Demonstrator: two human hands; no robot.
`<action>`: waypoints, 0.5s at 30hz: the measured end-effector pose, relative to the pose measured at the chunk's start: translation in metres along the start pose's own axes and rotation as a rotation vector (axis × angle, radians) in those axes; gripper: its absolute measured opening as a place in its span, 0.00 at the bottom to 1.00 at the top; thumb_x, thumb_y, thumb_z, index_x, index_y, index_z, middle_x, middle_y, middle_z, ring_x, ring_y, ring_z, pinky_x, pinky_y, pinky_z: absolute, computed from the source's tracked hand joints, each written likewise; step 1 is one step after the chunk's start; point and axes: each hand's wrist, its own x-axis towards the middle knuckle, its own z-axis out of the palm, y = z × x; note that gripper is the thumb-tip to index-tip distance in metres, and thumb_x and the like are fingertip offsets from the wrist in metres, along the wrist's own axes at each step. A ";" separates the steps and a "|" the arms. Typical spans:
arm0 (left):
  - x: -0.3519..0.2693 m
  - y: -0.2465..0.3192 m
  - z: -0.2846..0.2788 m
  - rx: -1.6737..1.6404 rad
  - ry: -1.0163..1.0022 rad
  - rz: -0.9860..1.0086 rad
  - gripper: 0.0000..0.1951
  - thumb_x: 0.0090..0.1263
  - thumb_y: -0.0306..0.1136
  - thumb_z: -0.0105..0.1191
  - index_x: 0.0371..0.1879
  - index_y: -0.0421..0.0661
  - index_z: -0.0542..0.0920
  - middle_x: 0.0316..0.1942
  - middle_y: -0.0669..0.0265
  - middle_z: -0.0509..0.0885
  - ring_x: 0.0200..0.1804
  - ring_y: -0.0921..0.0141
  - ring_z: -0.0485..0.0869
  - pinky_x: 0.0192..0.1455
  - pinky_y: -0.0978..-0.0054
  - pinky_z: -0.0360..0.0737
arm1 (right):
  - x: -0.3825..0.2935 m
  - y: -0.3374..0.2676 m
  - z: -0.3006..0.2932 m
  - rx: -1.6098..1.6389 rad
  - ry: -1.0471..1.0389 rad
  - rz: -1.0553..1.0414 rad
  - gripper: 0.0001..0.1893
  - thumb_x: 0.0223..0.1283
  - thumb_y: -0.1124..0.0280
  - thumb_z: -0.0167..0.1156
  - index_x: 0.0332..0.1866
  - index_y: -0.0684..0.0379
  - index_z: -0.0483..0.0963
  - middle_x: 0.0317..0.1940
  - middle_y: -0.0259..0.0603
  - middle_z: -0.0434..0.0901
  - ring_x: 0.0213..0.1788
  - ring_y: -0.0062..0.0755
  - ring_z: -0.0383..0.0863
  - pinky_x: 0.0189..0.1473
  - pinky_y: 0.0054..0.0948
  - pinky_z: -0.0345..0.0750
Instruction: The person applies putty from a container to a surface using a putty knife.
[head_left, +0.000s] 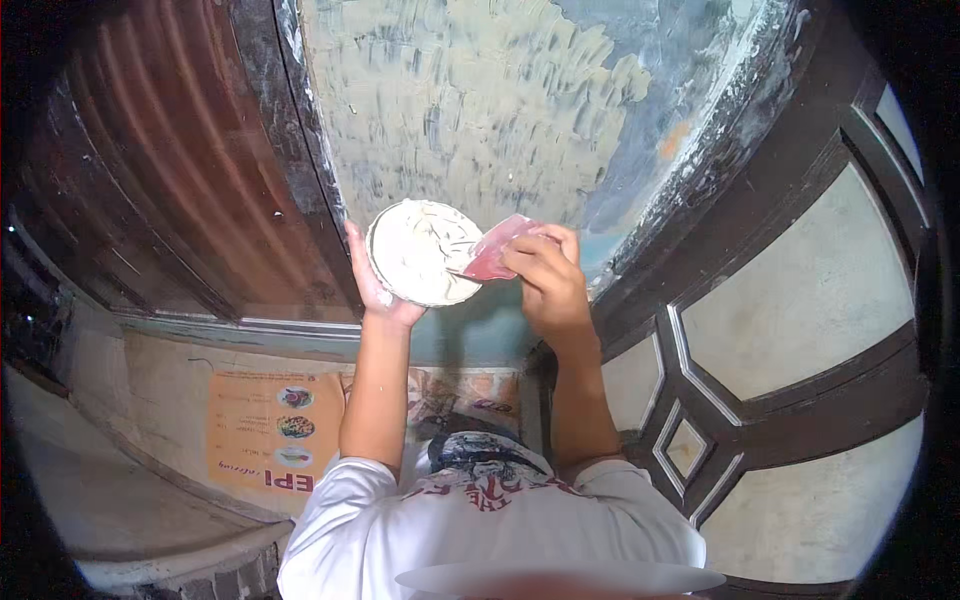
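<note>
A round container of white paste, like wall putty, rests in my left hand, with the fingers along its left side and the palm beneath. Between the thumb and fingers of my right hand is a reddish flat spreader. Its left corner touches the paste near the container's right side, where the surface is ridged. Beyond both hands, a wall panel carries a rough cream coat with dark streaks. Bluish-grey surface shows along the coat's right edge.
A brown wooden door or shutter stands to the left. White smears mark the dark frame right of the panel. Farther right is a dark lattice with pale panels. An orange printed sheet with food pictures lies below on the floor.
</note>
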 end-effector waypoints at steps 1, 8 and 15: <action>0.002 -0.001 -0.003 -0.042 -0.035 -0.024 0.47 0.72 0.74 0.40 0.70 0.38 0.71 0.68 0.48 0.77 0.67 0.49 0.77 0.71 0.46 0.73 | 0.000 0.000 0.003 0.004 0.015 0.005 0.16 0.47 0.89 0.61 0.42 0.59 0.83 0.43 0.42 0.83 0.54 0.54 0.75 0.57 0.43 0.75; 0.006 -0.002 -0.004 -0.055 -0.078 -0.040 0.48 0.72 0.74 0.40 0.70 0.38 0.71 0.67 0.49 0.77 0.66 0.50 0.78 0.71 0.47 0.73 | 0.005 0.005 0.008 -0.035 0.048 -0.025 0.16 0.47 0.89 0.61 0.41 0.59 0.83 0.43 0.42 0.84 0.54 0.54 0.75 0.56 0.43 0.75; 0.006 -0.005 -0.004 -0.107 -0.137 -0.081 0.49 0.71 0.75 0.39 0.70 0.37 0.70 0.67 0.48 0.77 0.66 0.49 0.78 0.70 0.47 0.74 | 0.008 0.004 0.005 -0.047 0.057 -0.025 0.15 0.47 0.89 0.61 0.40 0.60 0.83 0.42 0.41 0.83 0.53 0.53 0.75 0.57 0.44 0.75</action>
